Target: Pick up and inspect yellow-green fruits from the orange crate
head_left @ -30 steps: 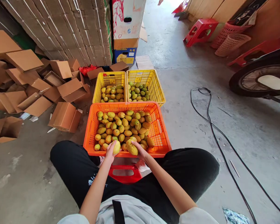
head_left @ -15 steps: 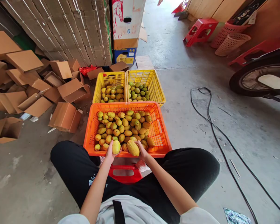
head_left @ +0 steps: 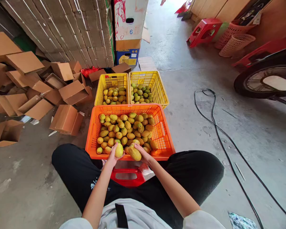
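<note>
Near edge of the orange crate (head_left: pixel 167 140): left hand (head_left: pixel 112 156) clasps a yellow fruit (head_left: pixel 119 150), mango perhaps, right hand (head_left: pixel 144 154) grips a browner fruit (head_left: pixel 134 153), just tilted, another side showing.

Floor (head_left: pixel 181 130): hard, grey, pale spots, small scraps | Left: messy heap of brown boxes (head_left: pixel 65 116) | Middle: two yellow crates (head_left: pixel 157 79) side by side | Right: long black cord (head_left: pixel 215 124), looped at one end; black wheel (head_left: pixel 240 86) | Far right: red stool (head_left: pixel 211 21) | Bottom right: shiny sheet (head_left: pixel 241 220)
</note>
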### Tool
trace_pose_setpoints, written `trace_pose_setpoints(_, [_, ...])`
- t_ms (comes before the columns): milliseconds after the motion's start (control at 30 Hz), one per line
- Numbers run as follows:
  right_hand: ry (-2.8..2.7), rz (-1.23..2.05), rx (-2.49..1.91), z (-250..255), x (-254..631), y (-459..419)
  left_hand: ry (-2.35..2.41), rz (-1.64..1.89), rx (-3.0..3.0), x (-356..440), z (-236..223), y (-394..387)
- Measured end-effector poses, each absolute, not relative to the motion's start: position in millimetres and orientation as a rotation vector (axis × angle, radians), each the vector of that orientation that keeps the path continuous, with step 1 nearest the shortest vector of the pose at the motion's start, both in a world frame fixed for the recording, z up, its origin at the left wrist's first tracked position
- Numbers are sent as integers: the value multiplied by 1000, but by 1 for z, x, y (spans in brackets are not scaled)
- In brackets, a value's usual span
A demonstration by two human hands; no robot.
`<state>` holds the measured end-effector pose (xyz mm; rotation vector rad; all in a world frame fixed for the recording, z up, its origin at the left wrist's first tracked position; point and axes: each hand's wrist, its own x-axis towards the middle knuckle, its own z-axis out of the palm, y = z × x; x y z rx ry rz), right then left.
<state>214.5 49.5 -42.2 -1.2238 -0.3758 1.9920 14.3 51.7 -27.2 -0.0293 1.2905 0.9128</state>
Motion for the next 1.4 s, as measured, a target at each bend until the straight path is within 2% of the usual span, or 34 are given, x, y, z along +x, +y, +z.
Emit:
trace_pose_setpoints(267, [-361,2028,-1197,-47,214,49,1387,916,52,20,-24,48])
trace_pose_setpoints(700, [48,1963,-1156,-51,215,58,1363,918,-115,18,-18,55])
trace_pose_setpoints(1100, [-23,1969,-1233,-51,213,57,1332,897,-101,16,-29,54])
trace_pose_setpoints(1400, [-330,1901,-1266,-58,210,51,1351,903,81,17,-21,48])
